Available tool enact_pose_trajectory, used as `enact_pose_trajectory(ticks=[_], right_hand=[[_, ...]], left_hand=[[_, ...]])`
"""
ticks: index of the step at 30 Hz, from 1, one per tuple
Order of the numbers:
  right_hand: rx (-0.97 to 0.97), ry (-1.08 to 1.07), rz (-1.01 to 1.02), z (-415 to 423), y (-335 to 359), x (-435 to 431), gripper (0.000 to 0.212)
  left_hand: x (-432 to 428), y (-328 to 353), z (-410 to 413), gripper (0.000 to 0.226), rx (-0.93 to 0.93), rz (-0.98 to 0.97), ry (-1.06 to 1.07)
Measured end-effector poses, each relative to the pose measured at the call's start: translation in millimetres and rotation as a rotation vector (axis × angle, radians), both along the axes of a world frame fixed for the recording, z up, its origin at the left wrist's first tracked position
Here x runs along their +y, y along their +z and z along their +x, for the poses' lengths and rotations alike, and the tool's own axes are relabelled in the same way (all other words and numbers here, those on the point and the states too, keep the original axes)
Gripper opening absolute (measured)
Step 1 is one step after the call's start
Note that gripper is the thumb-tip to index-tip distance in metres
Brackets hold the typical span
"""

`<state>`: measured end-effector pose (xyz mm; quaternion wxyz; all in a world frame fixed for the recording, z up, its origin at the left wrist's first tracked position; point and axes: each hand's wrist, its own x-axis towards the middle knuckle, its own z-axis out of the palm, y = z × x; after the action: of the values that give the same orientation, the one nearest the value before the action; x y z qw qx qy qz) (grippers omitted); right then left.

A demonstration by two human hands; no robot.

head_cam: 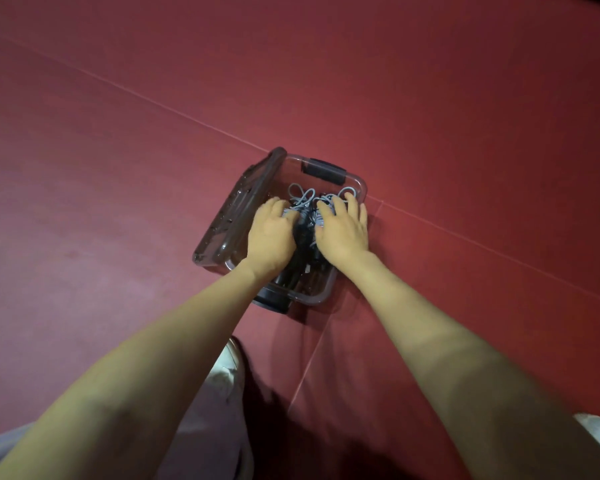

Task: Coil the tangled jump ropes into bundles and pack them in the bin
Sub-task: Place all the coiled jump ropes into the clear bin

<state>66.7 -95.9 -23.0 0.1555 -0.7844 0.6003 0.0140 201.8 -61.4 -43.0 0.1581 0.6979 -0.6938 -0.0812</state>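
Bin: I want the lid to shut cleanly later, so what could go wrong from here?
1. Loose grey ropes loop out beyond the left hand and right hand. They may spring up when the hands lift, undoing the bundles.
2. The lid leans on the bin beside the left arm, so a nudge could topple it.

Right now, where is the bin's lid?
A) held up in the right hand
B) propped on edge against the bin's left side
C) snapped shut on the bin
B: the lid leans on edge along the clear bin's left wall; the right hand rests on the jump ropes inside.
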Motion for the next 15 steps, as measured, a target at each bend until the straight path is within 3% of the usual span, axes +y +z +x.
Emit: enact_pose_trajectory(ticks=[2, 6, 9, 15], right_hand=[[-0.100, -0.046, 0.002, -10, 3, 17, 0.065], [-0.164, -0.197, 0.189, -23, -1, 41, 0.080], [-0.296, -0.303, 0.264, -27, -8, 46, 0.080], [-0.747, -0.552, 0.274, -30, -15, 33, 0.065]], left_hand=[[6, 10, 1, 0.038, -0.086, -0.054, 0.097], [18, 16, 5, 0.072, -0.057, 0.244, 0.406], [23, 13, 11, 0.066, 0.004, 0.239, 0.446], [25, 8, 31, 0.051, 0.235, 0.100, 0.434]])
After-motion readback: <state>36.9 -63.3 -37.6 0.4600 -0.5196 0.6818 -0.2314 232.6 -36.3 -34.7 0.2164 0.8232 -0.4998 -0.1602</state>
